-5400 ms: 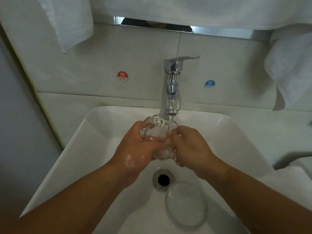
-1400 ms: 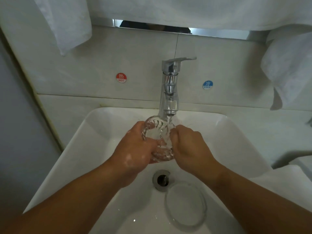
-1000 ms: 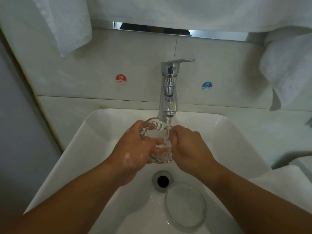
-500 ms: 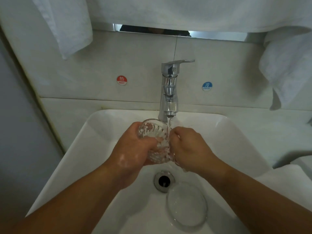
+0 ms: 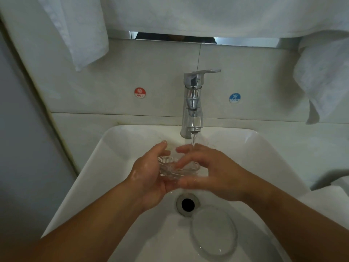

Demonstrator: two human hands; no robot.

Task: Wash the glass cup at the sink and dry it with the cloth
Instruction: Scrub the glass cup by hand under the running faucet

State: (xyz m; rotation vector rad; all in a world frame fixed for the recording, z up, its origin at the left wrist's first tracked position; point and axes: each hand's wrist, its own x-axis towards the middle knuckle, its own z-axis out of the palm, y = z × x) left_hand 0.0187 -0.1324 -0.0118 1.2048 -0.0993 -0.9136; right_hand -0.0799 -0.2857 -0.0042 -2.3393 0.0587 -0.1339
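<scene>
The ribbed glass cup point(image 5: 170, 168) lies on its side between my hands, low over the white sink basin point(image 5: 105, 167) and just left of the running stream. My left hand point(image 5: 149, 178) cradles it from the left and below, its fingers wrapped behind the glass. My right hand point(image 5: 213, 173) spans it from the right, fingers spread over the top and thumb underneath. The water from the chrome tap point(image 5: 192, 103) falls onto my right fingers. A white cloth point(image 5: 328, 197) lies on the counter at the right.
The open drain point(image 5: 188, 204) sits below my hands, with a clear round glass dish point(image 5: 213, 229) beside it in the basin. White towels hang at the upper left point(image 5: 79, 35) and upper right point(image 5: 324, 76). Hot and cold stickers flank the tap.
The cup has gone from upright under the stream to lying on its side, lower in the basin. My right fingers have spread out over it, and the water now hits them.
</scene>
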